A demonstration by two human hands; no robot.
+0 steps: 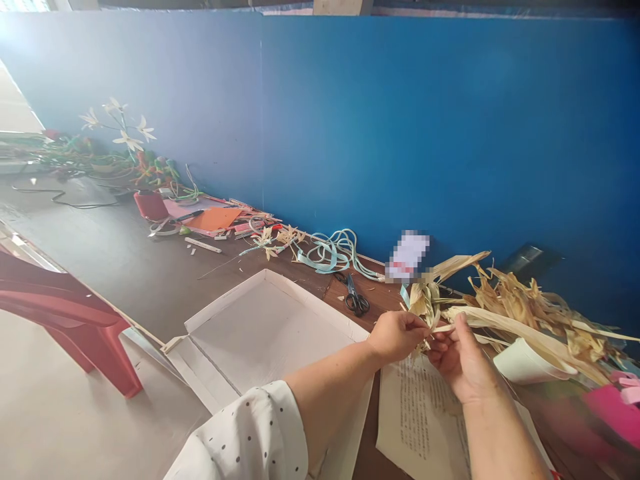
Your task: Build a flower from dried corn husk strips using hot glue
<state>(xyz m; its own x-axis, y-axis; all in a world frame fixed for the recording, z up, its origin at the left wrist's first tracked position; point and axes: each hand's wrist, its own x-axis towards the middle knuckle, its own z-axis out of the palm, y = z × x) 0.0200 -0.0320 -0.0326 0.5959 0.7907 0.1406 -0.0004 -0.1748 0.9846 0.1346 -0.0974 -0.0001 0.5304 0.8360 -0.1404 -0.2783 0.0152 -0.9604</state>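
My left hand [400,339] pinches a pale strip of dried corn husk [443,328] close to a gathered bunch of husk [424,301]. My right hand [459,350] grips the same strip a little to the right, its thumb pointing up. Both hands are above a printed sheet [415,413]. A larger heap of dried husks [520,300] lies just beyond my right hand, with a white cup [533,362] tipped on its side in front of it. Black scissors [356,300] rest on the table beyond my left hand.
An open shallow cardboard box [270,327] lies left of my hands. Blue cord [333,250], orange paper [215,219] and a red thread spool [151,205] line the blue partition [425,120]. White husk flowers [129,140] stand far left. A red plastic chair [65,313] is beside the table.
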